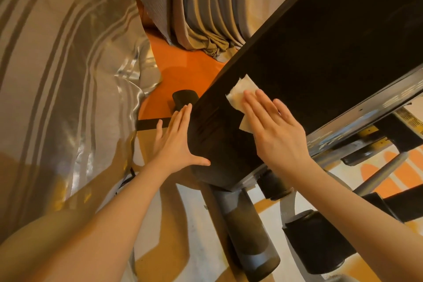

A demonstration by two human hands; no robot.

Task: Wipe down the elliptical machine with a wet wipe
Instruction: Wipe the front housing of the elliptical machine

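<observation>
The elliptical machine's long black housing [320,48] slants from the upper right down to the middle of the view. My right hand [277,130] lies flat on its top with straight fingers and presses a white wet wipe [240,94] against the surface; part of the wipe shows beyond my fingertips and beside my palm. My left hand [176,142] rests flat against the housing's left side, fingers straight and thumb spread across the lower end.
Grey-beige curtains [68,75] hang close on the left and at the back [206,7], pooling on the orange floor [183,64]. Below the housing are the machine's black and grey tubes [247,231], a foam-wrapped bar [318,242] and a silver rail [366,107].
</observation>
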